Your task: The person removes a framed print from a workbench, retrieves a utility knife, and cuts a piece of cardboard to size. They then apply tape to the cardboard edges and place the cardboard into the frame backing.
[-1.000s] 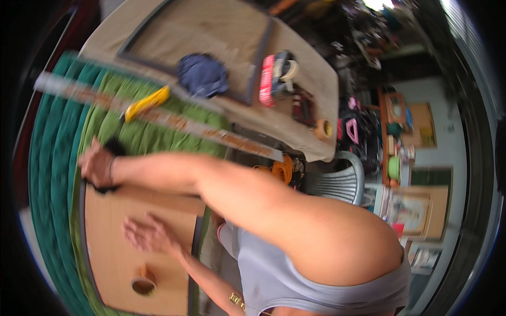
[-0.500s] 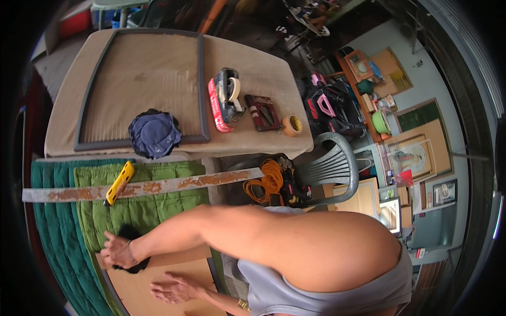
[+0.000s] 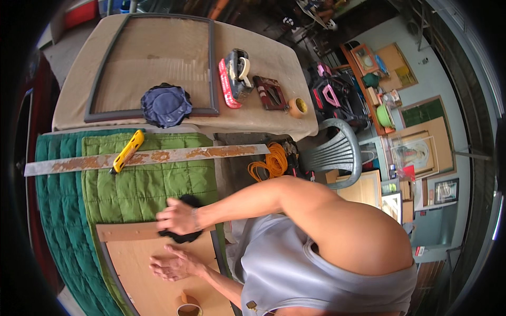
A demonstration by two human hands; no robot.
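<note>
My right hand (image 3: 176, 217) is closed on a dark, soft wad that looks like a black cloth (image 3: 184, 235). It presses near the right end of a brown tape strip (image 3: 126, 232) along the far edge of a light-brown backing board (image 3: 132, 258). My left hand (image 3: 173, 264) is held over the board just nearer, fingers stretched and holding nothing. A roll of brown tape (image 3: 188, 306) stands on the board at the lower edge of view. Beneath the board lies a green quilted pad (image 3: 153, 195).
Beyond, a worn metal straightedge (image 3: 205, 151) carries a yellow utility knife (image 3: 128, 151). The covered table (image 3: 68, 113) holds a grey-framed panel (image 3: 214, 68), a blue hat (image 3: 166, 105), a tape dispenser (image 3: 235, 76), a staple gun (image 3: 271, 94) and a tape roll (image 3: 298, 107). A grey chair (image 3: 337, 152) stands right.
My right hand has swept rightward along the tape strip with the black cloth. My left hand stays nearly in place. The view has shifted, bringing the tape roll on the board into sight.
</note>
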